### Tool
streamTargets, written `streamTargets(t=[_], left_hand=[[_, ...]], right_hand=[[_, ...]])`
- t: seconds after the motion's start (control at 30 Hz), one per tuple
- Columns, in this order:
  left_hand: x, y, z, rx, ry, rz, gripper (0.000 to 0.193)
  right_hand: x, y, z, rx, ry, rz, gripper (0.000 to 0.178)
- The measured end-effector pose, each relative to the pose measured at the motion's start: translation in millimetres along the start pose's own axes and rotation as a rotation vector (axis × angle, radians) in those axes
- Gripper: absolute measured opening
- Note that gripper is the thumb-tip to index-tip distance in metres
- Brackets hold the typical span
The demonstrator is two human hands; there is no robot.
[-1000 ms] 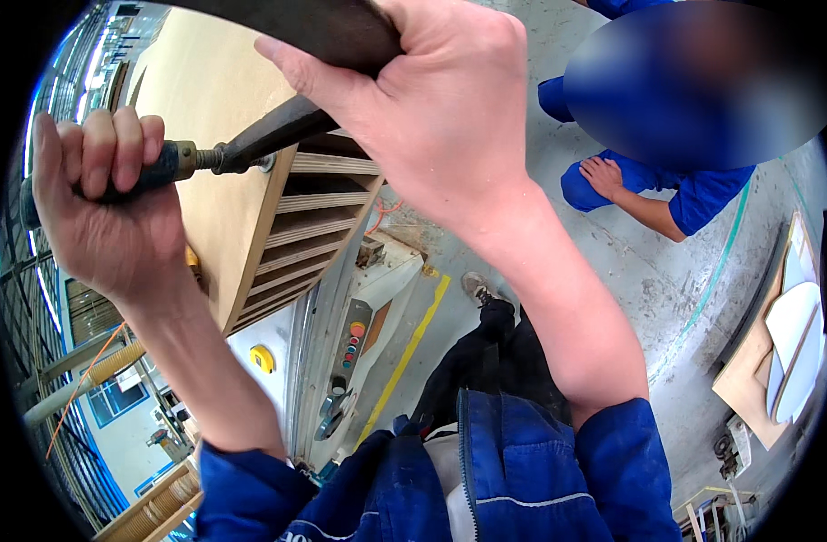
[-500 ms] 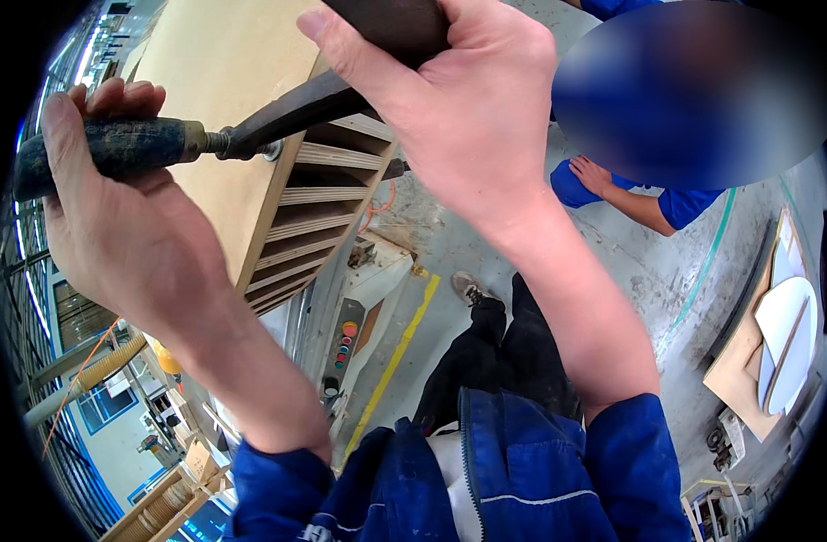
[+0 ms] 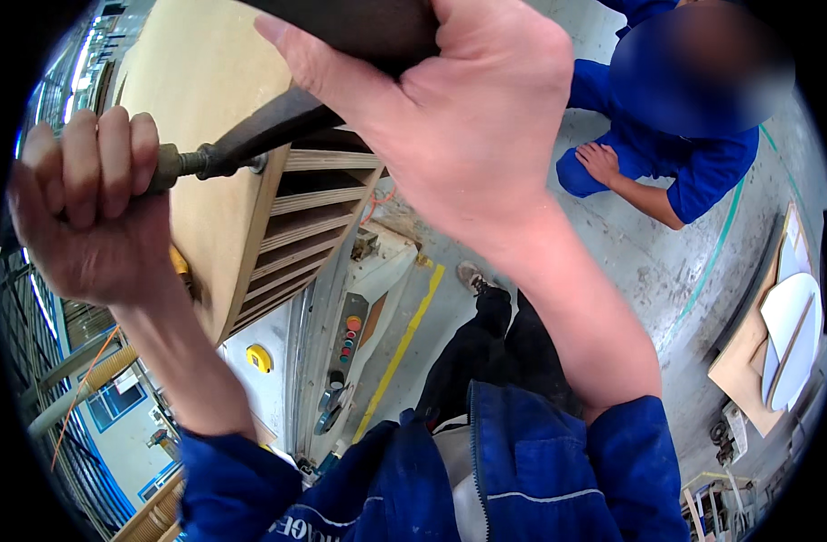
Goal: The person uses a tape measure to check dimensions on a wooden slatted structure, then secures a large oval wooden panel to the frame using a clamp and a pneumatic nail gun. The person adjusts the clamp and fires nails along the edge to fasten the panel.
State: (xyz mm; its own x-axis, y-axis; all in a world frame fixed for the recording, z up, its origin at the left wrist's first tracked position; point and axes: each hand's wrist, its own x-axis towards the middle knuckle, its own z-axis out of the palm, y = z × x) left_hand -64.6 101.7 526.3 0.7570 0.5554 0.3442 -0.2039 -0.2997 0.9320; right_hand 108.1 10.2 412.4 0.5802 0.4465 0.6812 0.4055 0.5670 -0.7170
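Observation:
My left hand (image 3: 93, 203) is closed with its fingers curled round the dark handle of a clamp (image 3: 269, 126); the handle's brass-coloured end and a short threaded screw stick out past the fingers. My right hand (image 3: 486, 126) grips the clamp's thick dark body near the top edge, its thumb lying along it. The clamp's jaw arm slants between both hands, across the corner of a pale wooden piece (image 3: 192, 99). That piece has a slatted end of plywood layers (image 3: 319, 194) with gaps between them. Its far part is out of view.
At right a person in blue (image 3: 684, 99) crouches, one hand on a knee. Below the wooden piece is a machine with a button panel (image 3: 350, 339) and a yellow round part (image 3: 259, 359). Cut boards (image 3: 757, 352) stand at far right. A yellow floor line (image 3: 404, 348) runs beside my legs.
The fingers of my left hand have wrapped round the clamp handle, which earlier lay across a looser hand. The clamp has shifted slightly left in view.

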Motion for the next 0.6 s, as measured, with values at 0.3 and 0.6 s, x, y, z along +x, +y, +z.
streamTargets(t=[0.3,0.6], left_hand=[[-9,1,-47,-0.208,-0.216,-0.154,0.031],[-32,-2,25,0.164,0.495,0.009,0.018]], right_hand=[[2,-3,-1,0.036,-0.077,0.069,0.022],[-5,15,-17,-0.049,0.14,-0.3,0.031]])
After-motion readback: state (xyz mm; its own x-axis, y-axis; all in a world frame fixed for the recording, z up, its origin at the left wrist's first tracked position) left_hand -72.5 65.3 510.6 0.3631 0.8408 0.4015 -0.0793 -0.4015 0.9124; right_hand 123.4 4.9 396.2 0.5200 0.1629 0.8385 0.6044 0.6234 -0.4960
